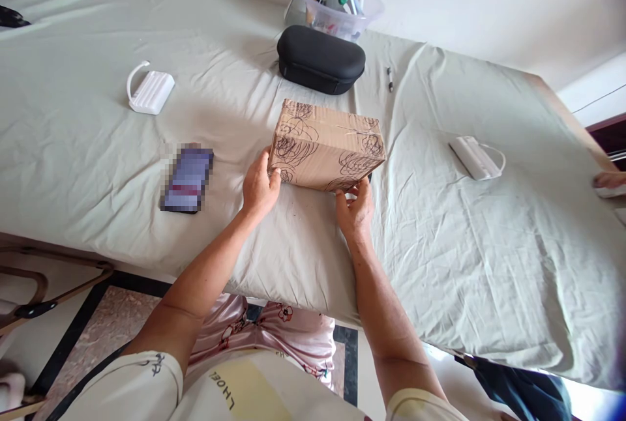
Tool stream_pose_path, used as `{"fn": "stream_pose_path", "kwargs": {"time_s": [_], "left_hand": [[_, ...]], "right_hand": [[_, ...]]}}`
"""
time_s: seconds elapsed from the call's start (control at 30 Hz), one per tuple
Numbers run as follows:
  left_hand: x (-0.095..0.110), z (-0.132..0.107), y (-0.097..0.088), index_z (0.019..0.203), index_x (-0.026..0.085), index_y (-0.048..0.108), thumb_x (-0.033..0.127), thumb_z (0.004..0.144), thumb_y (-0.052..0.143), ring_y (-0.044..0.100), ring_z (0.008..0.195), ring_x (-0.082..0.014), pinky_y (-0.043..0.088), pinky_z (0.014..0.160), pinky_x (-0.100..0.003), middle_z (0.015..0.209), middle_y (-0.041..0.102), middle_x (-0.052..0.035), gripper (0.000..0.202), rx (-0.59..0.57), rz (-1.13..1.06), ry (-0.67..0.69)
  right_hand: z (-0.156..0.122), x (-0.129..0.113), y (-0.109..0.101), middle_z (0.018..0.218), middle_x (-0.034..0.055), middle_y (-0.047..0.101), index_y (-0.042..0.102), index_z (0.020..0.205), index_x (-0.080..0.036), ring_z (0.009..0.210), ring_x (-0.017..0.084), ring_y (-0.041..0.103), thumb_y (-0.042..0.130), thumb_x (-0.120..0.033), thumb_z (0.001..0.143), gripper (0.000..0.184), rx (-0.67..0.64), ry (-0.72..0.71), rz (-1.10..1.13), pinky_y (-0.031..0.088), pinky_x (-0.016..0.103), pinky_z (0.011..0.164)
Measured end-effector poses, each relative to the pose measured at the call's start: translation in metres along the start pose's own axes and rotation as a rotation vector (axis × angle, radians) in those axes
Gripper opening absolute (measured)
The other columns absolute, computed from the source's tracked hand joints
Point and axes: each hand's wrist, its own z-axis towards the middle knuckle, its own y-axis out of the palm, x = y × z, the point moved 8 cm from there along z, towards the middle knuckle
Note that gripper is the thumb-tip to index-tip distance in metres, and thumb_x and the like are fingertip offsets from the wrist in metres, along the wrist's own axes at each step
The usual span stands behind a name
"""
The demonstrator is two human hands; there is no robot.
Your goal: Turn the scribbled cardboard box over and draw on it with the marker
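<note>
Two bare forearms [215, 258] extended far, converging. Bare left hand [261, 185]: palm inward, thumb pointing far, fingers partly hidden. Bare right hand [356, 212]: slightly nearer, thumb raised, fingers curled. Hands apart.

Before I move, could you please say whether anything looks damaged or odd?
The cardboard box in the left hand and right hand stands out: dark, looping scribbles mark its faces, unlike plain cardboard. The cloth is wrinkled, but I see no spill.

The phone [187, 180] lies left of the box [325, 147], the case [320, 59] behind it, the basin [320, 17] farther back.
</note>
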Motion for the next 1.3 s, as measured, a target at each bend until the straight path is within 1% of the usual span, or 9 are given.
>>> {"fn": "stream_pose_path", "kwargs": {"time_s": [0.2,0.3,0.43,0.5,0.63,0.77,0.87,1.03,1.3], "left_hand": [[0.018,-0.003,-0.021,0.141,0.019,0.057,0.054,0.108,0.051,0.068,0.087,-0.0191,0.06,0.086,-0.035,0.117,0.073,-0.0117,0.049,0.149,-0.072,0.087],[0.027,-0.005,-0.028,0.142,0.021,0.057,0.058,0.109,0.047,0.066,0.092,-0.0187,0.057,0.08,-0.032,0.119,0.069,-0.0114,0.05,0.175,-0.116,0.141],[0.035,-0.005,-0.029,0.136,0.021,0.063,0.05,0.11,0.045,0.066,0.115,-0.0236,0.058,0.095,-0.037,0.127,0.067,-0.0136,0.042,0.173,-0.086,0.218],[0.038,-0.006,-0.029,0.128,0.022,0.069,0.046,0.109,0.046,0.065,0.122,-0.0253,0.056,0.105,-0.041,0.13,0.067,-0.0143,0.038,0.177,-0.006,0.245],[0.054,-0.013,-0.021,0.124,0.025,0.075,0.037,0.105,0.051,0.056,0.145,-0.0321,0.043,0.123,-0.053,0.15,0.062,-0.0145,0.032,0.126,0.114,0.33],[0.072,-0.023,-0.005,0.129,0.029,0.074,0.03,0.101,0.054,0.048,0.156,-0.0335,0.03,0.131,-0.06,0.158,0.061,-0.0103,0.034,-0.026,0.147,0.409],[0.078,-0.027,0.002,0.133,0.031,0.073,0.027,0.1,0.057,0.051,0.155,-0.0326,0.026,0.134,-0.062,0.156,0.064,-0.0088,0.037,-0.074,0.158,0.432],[0.072,-0.024,0.003,0.135,0.032,0.072,0.022,0.101,0.054,0.053,0.153,-0.0304,0.024,0.135,-0.059,0.152,0.066,-0.0078,0.04,-0.097,0.123,0.397],[0.049,-0.011,-0.016,0.124,0.026,0.076,0.03,0.105,0.05,0.054,0.148,-0.0322,0.041,0.126,-0.053,0.151,0.061,-0.0134,0.032,0.069,0.056,0.29]], "right_hand": [[-0.004,-0.022,-0.023,0.128,0.0073,0.067,0.049,0.155,-0.031,0.091,0.014,0.065,0.064,-0.04,0.093,0.064,0.172,-0.066,0.076,0.058,0.034,0.081],[-0.009,-0.031,-0.033,0.134,0.0093,0.063,0.053,0.151,-0.031,0.105,0.018,0.065,0.06,-0.042,0.098,0.055,0.236,-0.107,0.113,0.058,0.036,0.085],[-0.009,-0.038,-0.037,0.139,0.0103,0.061,0.059,0.141,-0.031,0.115,0.022,0.065,0.056,-0.039,0.101,0.042,0.232,-0.174,0.062,0.06,0.04,0.088],[-0.008,-0.042,-0.039,0.137,0.0103,0.062,0.064,0.136,-0.029,0.124,0.025,0.063,0.054,-0.036,0.102,0.036,0.233,-0.228,-0.021,0.059,0.047,0.099],[-0.013,-0.06,-0.032,0.147,0.0125,0.058,0.067,0.137,-0.03,0.144,0.033,0.053,0.055,-0.034,0.101,0.039,0.191,-0.323,-0.218,0.041,0.066,0.123],[-0.026,-0.082,-0.006,0.162,0.0083,0.051,0.069,0.139,-0.038,0.16,0.039,0.037,0.061,-0.029,0.097,0.044,0.013,-0.338,-0.34,0.025,0.076,0.129],[-0.033,-0.091,0.009,0.164,0.0053,0.052,0.067,0.142,-0.042,0.162,0.038,0.035,0.063,-0.028,0.096,0.049,-0.062,-0.33,-0.359,0.019,0.078,0.131],[-0.028,-0.084,0.007,0.164,0.005,0.052,0.068,0.142,-0.039,0.161,0.035,0.037,0.059,-0.024,0.096,0.05,-0.008,-0.325,-0.341,0.027,0.072,0.131],[-0.009,-0.057,-0.031,0.153,0.0088,0.055,0.079,0.122,-0.033,0.147,0.032,0.053,0.053,-0.03,0.101,0.033,0.205,-0.292,-0.198,0.046,0.066,0.12]]}}
